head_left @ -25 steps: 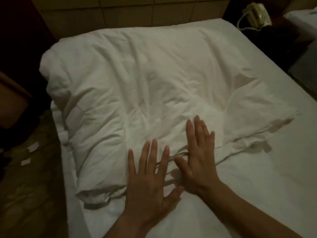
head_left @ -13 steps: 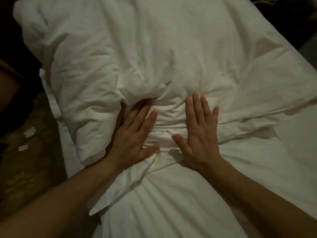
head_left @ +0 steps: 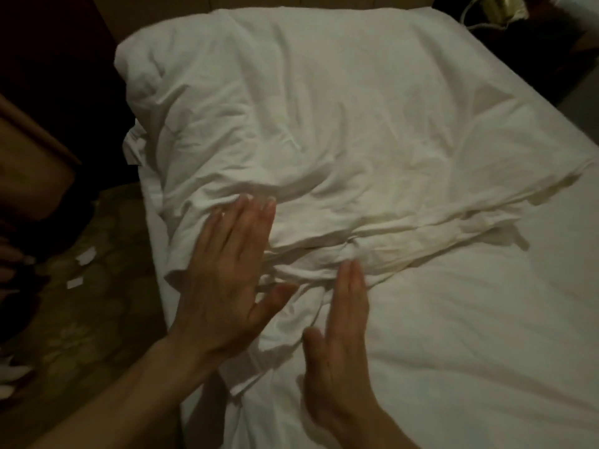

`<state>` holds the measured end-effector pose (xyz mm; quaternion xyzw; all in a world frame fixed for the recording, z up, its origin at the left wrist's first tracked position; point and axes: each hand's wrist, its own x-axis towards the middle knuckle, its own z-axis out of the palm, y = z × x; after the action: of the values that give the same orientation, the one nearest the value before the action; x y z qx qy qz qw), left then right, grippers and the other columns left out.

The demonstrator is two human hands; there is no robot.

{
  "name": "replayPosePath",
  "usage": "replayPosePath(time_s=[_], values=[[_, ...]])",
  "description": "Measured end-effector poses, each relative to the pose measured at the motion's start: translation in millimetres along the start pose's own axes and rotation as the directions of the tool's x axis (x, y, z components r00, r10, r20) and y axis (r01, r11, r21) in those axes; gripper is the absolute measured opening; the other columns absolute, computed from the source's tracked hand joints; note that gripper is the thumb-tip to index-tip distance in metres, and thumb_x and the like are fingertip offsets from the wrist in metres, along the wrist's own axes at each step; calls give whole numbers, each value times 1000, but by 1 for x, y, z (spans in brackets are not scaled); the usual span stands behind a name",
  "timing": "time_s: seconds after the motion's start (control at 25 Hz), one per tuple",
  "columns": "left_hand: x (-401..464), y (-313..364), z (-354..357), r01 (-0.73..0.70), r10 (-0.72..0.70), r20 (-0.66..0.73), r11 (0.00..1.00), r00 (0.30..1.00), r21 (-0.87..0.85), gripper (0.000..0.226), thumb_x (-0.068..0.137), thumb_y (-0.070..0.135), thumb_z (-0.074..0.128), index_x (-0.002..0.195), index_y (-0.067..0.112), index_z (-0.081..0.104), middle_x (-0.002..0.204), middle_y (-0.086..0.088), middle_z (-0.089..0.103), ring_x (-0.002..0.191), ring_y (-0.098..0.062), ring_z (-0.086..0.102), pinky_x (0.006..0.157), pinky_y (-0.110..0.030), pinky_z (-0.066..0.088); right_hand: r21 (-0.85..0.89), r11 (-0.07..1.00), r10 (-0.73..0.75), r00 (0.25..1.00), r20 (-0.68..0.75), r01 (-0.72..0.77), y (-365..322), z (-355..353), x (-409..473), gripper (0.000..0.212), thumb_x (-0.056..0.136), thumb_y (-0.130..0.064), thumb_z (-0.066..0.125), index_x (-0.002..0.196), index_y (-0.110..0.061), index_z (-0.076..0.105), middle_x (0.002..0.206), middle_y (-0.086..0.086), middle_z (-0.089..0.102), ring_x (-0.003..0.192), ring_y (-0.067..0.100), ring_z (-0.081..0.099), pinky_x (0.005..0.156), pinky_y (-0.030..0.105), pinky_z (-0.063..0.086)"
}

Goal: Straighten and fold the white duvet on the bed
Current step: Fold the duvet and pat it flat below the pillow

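Pressing the duvet (head_left: 324, 131), left hand (head_left: 227, 280) and right hand (head_left: 340, 351) lie flat.

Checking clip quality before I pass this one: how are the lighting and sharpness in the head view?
Head view: dim, warm light; the duvet reads clearly, the floor at left falls into dark shadow. Left hand and right hand are motion-blurred, fingertips smeared. Wide-angle bending shows along the bed edges.

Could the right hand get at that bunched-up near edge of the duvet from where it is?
Probably yes: the right hand lies flat with its fingertips already at the bunched edge of the duvet, and nothing lies between them.
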<state>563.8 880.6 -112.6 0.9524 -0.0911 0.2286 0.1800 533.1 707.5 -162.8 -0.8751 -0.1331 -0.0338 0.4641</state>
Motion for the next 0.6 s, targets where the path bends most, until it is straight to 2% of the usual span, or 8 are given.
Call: replayPosePath(time_s=[0.12, 0.2, 0.28, 0.4, 0.48, 0.52, 0.6], values=[[-3, -20, 10, 33, -34, 5, 991, 999, 131, 74, 100, 60, 19, 128, 4, 58, 118, -16, 63, 109, -33, 57, 96, -45, 36, 232, 952, 174, 977, 119, -198, -36, 35, -18, 87, 90, -85, 18, 155, -42, -18, 167, -7, -19, 155, 14, -10, 125, 51, 9], [2, -34, 28, 45, -45, 0, 995, 999, 92, 67, 102, 57, 18, 102, 7, 63, 87, -11, 65, 78, -29, 61, 79, -40, 37, 280, 908, 274, 947, 168, -313, -51, 52, -5, 94, 80, -94, 13, 151, -44, -24, 164, -7, -26, 152, 4, -17, 126, 45, 5], [12, -48, 38, 17, -15, -23, 997, 1000, 69, 62, 105, 52, 20, 90, 8, 61, 66, -7, 61, 56, -27, 58, 68, -38, 36, 323, 877, 320, 934, 159, -355, -60, 60, 17, 99, 70, -100, 10, 145, -43, -21, 165, -7, -21, 151, 0, -14, 126, 41, 4], [25, -76, 28, -8, 19, -112, 995, 994, 100, 54, 104, 47, 30, 98, 5, 63, 68, -12, 62, 56, -30, 57, 62, -36, 39, 333, 878, 311, 938, 154, -345, -73, 65, 52, 118, 61, -104, 8, 152, -33, -18, 169, 1, -6, 154, 7, -1, 126, 37, 9], [32, -85, 20, 49, -28, -136, 987, 990, 156, 55, 104, 50, 28, 98, 7, 63, 67, -12, 62, 56, -30, 57, 56, -35, 36, 333, 882, 285, 940, 188, -334, -82, 70, 76, 129, 59, -105, 12, 157, -25, -18, 169, 4, -5, 154, 10, 1, 126, 37, 9], [37, -83, 18, 85, -68, -116, 984, 991, 154, 59, 104, 53, 23, 95, 8, 61, 64, -12, 61, 54, -30, 58, 53, -33, 35, 327, 884, 280, 939, 201, -333, -85, 73, 86, 129, 61, -104, 15, 157, -24, -19, 169, 5, -6, 154, 12, 0, 126, 39, 9], [45, -67, 14, 154, -153, -45, 987, 987, 37, 66, 101, 61, 16, 95, 11, 59, 62, -12, 61, 52, -31, 59, 50, -32, 41, 316, 893, 275, 944, 181, -321, -87, 72, 96, 125, 65, -100, 18, 156, -24, -21, 169, 7, -5, 155, 15, 1, 126, 44, 11]])
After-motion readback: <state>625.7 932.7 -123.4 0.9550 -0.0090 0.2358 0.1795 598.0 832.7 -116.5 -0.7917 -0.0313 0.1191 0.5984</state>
